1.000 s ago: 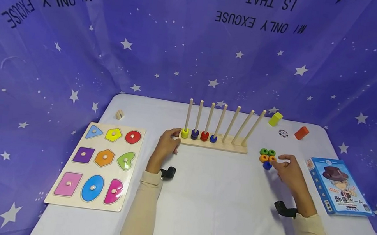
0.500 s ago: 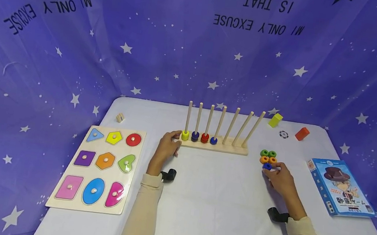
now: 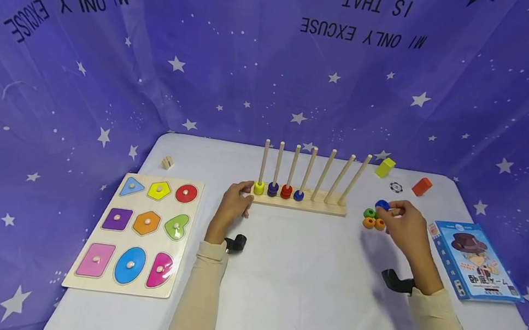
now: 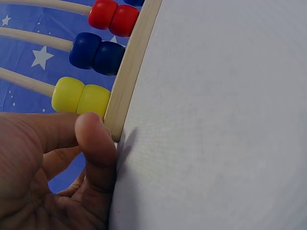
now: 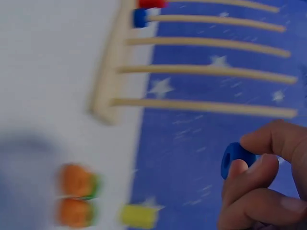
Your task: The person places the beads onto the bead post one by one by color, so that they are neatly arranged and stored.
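A wooden peg stand [image 3: 309, 206] with several upright rods stands at the middle of the table. Two yellow beads [image 4: 80, 96], two dark blue beads [image 4: 97, 54] and two red beads [image 4: 114, 18] sit on its first three rods; one blue bead [image 3: 298, 195] is on the fourth. My left hand [image 3: 233, 205] grips the left end of the base between thumb and fingers. Pinched in my right hand [image 3: 406, 230] is a blue bead [image 5: 235, 157], raised off the table, its hole showing. Below it lie orange beads [image 3: 369, 223] and green beads [image 3: 370, 213], one green partly hidden.
A shape puzzle board [image 3: 134, 231] lies at the left, with a small wooden block [image 3: 168, 162] behind it. A blue game box [image 3: 477, 263] is at the right. Yellow block [image 3: 385, 168], orange-red block [image 3: 422, 187] and a round chip [image 3: 396, 187] sit at the back right.
My right hand has reached to the blue bead in front of the orange ones, taken it and lifted it up and away over the green beads. The left hand stays at the stand.
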### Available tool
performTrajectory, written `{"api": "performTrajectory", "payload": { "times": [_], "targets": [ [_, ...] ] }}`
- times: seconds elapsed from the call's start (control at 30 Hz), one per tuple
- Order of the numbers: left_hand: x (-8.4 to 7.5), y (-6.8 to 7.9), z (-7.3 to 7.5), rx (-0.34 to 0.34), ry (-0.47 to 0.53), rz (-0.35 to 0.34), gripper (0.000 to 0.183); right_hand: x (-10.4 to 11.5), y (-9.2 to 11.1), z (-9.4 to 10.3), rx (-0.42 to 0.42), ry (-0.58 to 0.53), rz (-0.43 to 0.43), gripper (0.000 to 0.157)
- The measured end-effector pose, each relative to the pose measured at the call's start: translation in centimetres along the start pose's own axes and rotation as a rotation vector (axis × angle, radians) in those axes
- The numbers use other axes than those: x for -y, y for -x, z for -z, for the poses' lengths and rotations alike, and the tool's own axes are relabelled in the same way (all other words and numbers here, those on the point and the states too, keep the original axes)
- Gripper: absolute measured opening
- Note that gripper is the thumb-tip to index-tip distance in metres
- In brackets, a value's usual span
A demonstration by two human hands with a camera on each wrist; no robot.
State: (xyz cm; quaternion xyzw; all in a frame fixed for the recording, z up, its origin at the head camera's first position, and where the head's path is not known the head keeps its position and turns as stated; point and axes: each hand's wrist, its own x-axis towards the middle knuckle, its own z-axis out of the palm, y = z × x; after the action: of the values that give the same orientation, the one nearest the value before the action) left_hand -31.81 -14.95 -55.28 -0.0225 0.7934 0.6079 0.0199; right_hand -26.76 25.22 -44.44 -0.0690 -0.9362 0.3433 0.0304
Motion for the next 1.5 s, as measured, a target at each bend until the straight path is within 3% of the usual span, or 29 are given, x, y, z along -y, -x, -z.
{"api": "performTrajectory", "payload": {
  "times": [0.13, 0.27, 0.47, 0.63, 0.83, 1.2, 1.33, 1.5],
  "targets": [
    [0.2, 0.0, 0.1, 0.0, -0.002, 0.006, 0.047, 4.3, -0.7, 1.4, -0.07, -0.003, 0.091, 0.058],
    [0.1, 0.2, 0.2, -0.009, -0.005, 0.013, 0.047, 8.4, -1.4, 2.0, -0.073, 0.0, 0.179, 0.058],
    [0.3, 0.1, 0.4, -0.015, -0.004, 0.013, 0.048, 14.0, -2.8, 1.5, 0.024, -0.005, 0.293, 0.052],
    [0.6, -0.1, 0.1, -0.004, -0.016, 0.014, 0.048, 16.7, -3.9, 0.0, 0.146, -0.016, 0.315, 0.047],
    [0.9, 0.1, -0.4, 0.007, -0.037, 0.007, 0.047, 17.9, -4.4, -1.7, 0.21, -0.007, 0.311, 0.039],
    [0.3, -0.2, -0.2, 0.009, -0.045, 0.002, 0.048, 18.2, -4.7, -2.1, 0.205, 0.035, 0.297, 0.04],
    [0.2, -0.2, 0.0, 0.01, -0.05, 0.006, 0.048, 18.1, -4.3, -1.7, 0.206, 0.047, 0.302, 0.05],
    [0.1, -0.2, 0.3, 0.007, -0.046, 0.007, 0.049, 17.1, -3.7, 0.1, 0.133, 0.033, 0.33, 0.058]
  ]
}}
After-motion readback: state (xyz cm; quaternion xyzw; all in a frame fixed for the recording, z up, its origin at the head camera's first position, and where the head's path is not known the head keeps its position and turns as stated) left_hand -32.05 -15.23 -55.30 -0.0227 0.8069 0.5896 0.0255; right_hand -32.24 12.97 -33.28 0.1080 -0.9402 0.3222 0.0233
